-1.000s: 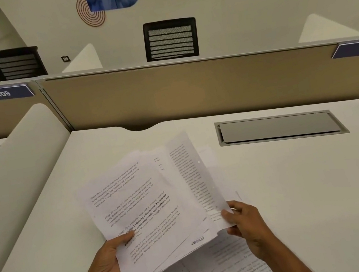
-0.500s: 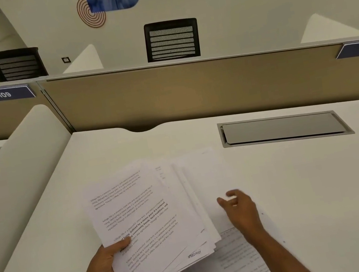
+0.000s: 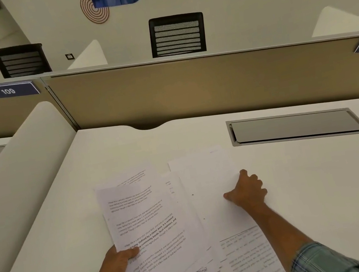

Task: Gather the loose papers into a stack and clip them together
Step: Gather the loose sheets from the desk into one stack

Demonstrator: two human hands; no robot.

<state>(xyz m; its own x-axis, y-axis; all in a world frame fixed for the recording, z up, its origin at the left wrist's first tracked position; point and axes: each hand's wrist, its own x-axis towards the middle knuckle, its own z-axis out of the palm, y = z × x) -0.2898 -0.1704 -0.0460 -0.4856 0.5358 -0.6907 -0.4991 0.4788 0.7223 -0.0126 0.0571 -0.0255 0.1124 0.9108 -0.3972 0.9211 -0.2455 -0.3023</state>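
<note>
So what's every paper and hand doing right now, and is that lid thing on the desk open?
Paper stack: fanned unevenly, held, not clipped.
Left hand: gripping the stack.
Right hand: pressing on the blank sheet.
Blank sheet: flat on the desk.
Printed sheet: flat, ungathered.
Desk hatch: shut.

Left hand (image 3: pixel 118 269), lower centre-left of frame: thumb pressed on top of held sheets, fingers hidden beneath, forearm running off bottom edge. Right hand (image 3: pixel 246 190), centre-right: palm down, fingers curled, thumb pointing left. Right forearm extended, plaid sleeve (image 3: pixel 320 262) at lower right.
</note>
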